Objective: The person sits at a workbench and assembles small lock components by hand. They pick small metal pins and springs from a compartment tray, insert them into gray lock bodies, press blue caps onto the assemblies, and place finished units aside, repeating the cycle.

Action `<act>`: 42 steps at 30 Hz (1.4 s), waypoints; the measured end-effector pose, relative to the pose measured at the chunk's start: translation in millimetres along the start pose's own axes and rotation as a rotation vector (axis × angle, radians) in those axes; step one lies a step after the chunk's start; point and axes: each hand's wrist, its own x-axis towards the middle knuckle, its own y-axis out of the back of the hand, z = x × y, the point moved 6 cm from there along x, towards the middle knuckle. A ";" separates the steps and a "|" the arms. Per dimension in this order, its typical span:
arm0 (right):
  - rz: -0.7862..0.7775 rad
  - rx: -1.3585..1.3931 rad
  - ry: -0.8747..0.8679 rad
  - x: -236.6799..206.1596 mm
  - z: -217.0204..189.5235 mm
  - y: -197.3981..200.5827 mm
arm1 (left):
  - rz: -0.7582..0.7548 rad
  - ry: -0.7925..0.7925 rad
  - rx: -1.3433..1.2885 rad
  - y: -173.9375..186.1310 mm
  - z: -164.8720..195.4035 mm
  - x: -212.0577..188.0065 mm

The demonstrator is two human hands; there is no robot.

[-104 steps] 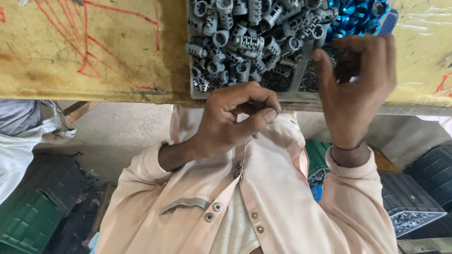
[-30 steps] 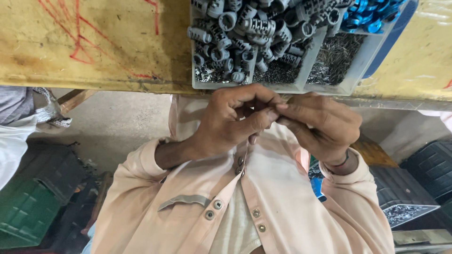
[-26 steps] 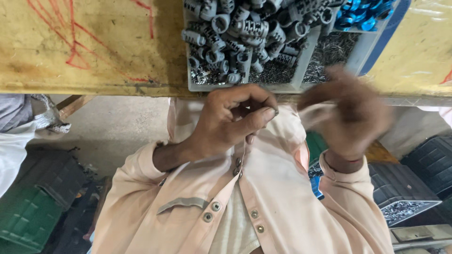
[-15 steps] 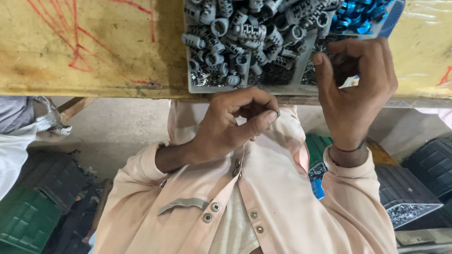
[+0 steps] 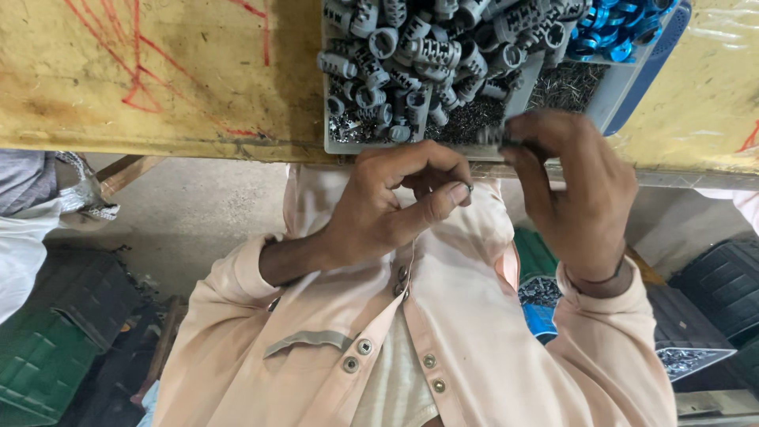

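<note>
A small metal piece (image 5: 468, 188) is pinched between thumb and forefinger of the left hand (image 5: 387, 207), held near the body. The right hand (image 5: 575, 190), fingers curled, is placed at the near edge of the grey tray (image 5: 411, 147) of grey fittings (image 5: 411, 55); whether anything is gripped cannot be told. The tiny piece could be dropped if the pinch is loosened.

A worn yellowish workbench (image 5: 158, 71) with red scribbled lines (image 5: 142, 87) is filling the upper part of the view, daylight falling evenly across it. Below it a bare grey concrete floor (image 5: 198, 213) is showing, with a green crate (image 5: 39, 356) sitting at lower left and dark plastic crates (image 5: 723, 285) sitting at right. A wooden strut (image 5: 126, 170) is slanting under the bench edge.
</note>
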 end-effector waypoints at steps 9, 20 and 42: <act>-0.006 1.028 -0.187 -8.8 20.8 -28.4 | -0.079 0.172 -0.387 -5.1 -8.2 8.0; 0.181 0.107 0.228 -5.8 -17.2 -7.9 | 0.135 0.183 -0.150 0.6 3.5 1.2; 0.124 0.291 0.333 -19.2 3.3 -8.6 | -0.016 0.323 -0.366 -4.7 3.5 4.4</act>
